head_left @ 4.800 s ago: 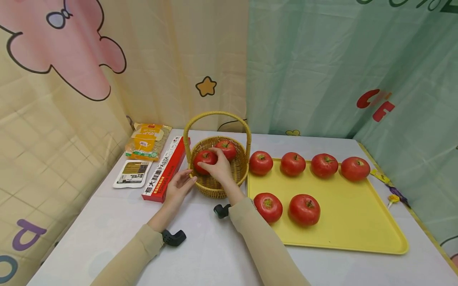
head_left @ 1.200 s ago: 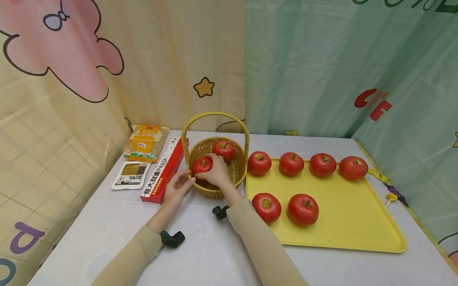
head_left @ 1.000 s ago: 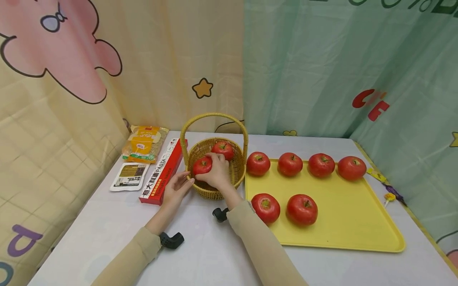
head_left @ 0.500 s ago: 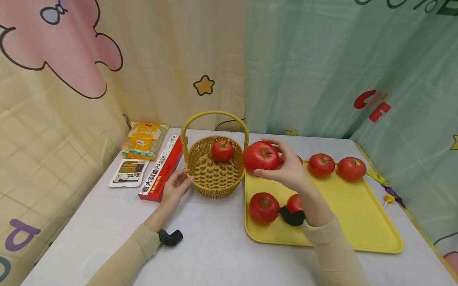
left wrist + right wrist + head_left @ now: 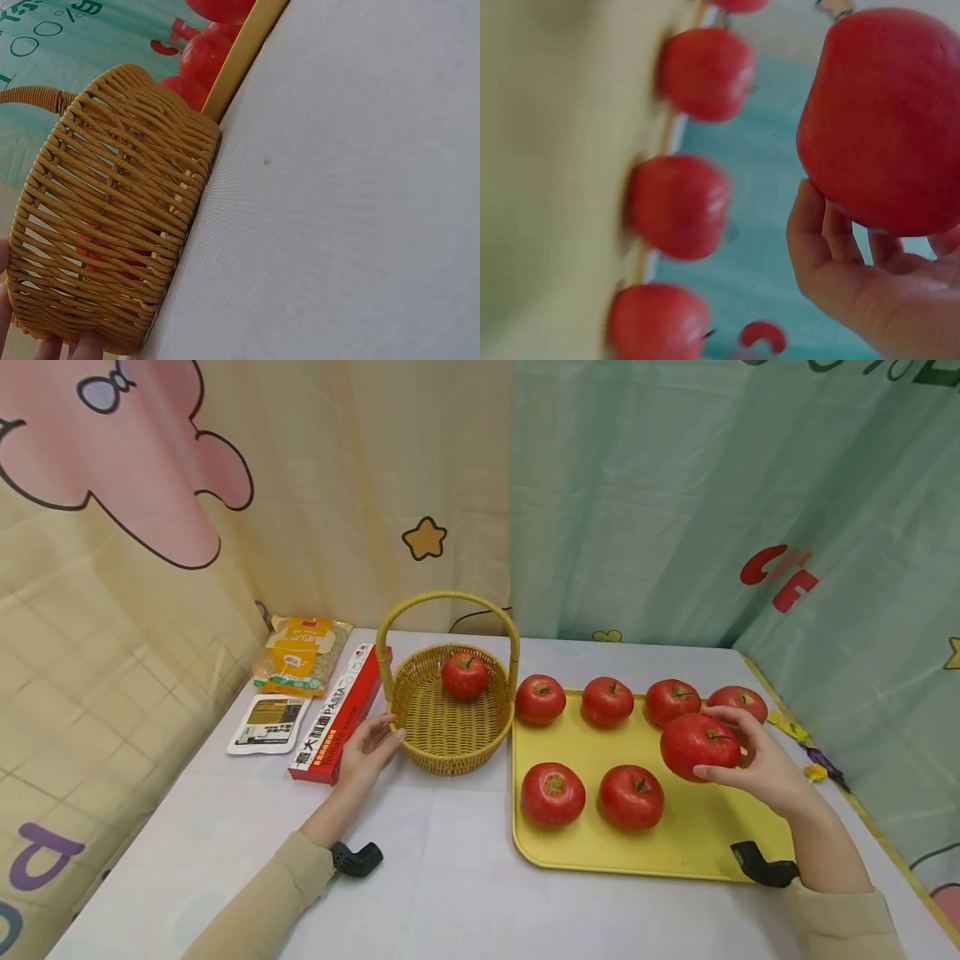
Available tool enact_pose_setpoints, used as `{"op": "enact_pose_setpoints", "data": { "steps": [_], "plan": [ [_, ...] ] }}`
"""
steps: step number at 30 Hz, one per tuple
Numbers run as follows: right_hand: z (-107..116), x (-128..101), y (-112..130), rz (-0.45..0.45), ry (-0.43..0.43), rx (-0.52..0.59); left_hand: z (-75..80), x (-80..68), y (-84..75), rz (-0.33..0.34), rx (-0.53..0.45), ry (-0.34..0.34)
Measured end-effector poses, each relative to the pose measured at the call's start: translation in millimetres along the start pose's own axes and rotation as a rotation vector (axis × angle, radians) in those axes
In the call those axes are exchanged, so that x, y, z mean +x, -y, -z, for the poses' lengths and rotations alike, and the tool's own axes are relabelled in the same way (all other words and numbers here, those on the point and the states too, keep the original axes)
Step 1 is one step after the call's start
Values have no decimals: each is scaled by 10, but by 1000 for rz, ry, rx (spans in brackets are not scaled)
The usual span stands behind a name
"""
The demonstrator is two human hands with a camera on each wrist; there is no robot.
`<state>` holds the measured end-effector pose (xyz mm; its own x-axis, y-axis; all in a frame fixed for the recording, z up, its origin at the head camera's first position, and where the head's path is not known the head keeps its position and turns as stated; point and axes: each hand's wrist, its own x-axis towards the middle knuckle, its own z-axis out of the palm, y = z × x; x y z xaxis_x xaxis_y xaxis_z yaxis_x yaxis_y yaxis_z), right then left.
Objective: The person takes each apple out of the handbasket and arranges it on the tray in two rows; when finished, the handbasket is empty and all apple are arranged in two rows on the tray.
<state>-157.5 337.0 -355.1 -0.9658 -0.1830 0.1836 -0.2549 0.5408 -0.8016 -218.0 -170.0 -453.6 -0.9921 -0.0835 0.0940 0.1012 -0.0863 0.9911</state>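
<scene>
A red apple (image 5: 699, 747) is in my right hand (image 5: 759, 762), held over the yellow tray (image 5: 705, 843). In the right wrist view the fingers grip this apple (image 5: 889, 124) from below. My left hand (image 5: 366, 755) holds the near left rim of a wicker basket (image 5: 450, 763) with an arched handle. Fingertips (image 5: 88, 346) lie against the basket's woven side (image 5: 112, 202) in the left wrist view. Inside the basket sits one apple (image 5: 465, 676). Several apples line the tray's back edge, including one (image 5: 607, 702), and two more apples (image 5: 553, 795) stand at its front left.
Left of the basket lies a red and white pasta box (image 5: 339, 718). Beyond it are a white packet (image 5: 268, 724) and a bag of grain (image 5: 302, 656). Small wrapped candies (image 5: 821, 764) lie past the tray's right edge. Curtains (image 5: 637, 510) hang behind the table.
My right hand took the front apple out of the basket and carried it right, across the tray. The other apple stays in the basket. My left hand has kept its place at the rim.
</scene>
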Motion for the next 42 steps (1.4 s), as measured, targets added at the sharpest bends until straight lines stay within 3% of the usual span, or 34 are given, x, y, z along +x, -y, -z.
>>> {"op": "enact_pose_setpoints", "data": {
  "steps": [5, 10, 18, 24, 28, 34, 37, 42],
  "plan": [
    [86, -139, -368, -117, 72, -32, 5, -2, -6, 0, 15, -6],
    [78, -203, -537, -167, 126, -75, 3, -15, -16, -9, 19, -11],
    [65, -240, -550, -180, 202, -69, -2, 0, -23, -6, 28, -15],
    [114, -204, -416, -190, 279, -103, 3, 0, -35, 3, 33, -12],
    [200, -132, -154, -151, 303, -196, 0, -12, -34, -8, 26, -11],
    [257, 62, 642, 31, 161, -268, 11, -3, -34, -1, 40, -10],
    [173, 188, 1073, 168, 101, -163, 13, 0, -31, -2, 41, -9],
    [-117, 433, 1651, 423, 25, 147, -8, -7, -19, 5, 28, -8]
  ]
}}
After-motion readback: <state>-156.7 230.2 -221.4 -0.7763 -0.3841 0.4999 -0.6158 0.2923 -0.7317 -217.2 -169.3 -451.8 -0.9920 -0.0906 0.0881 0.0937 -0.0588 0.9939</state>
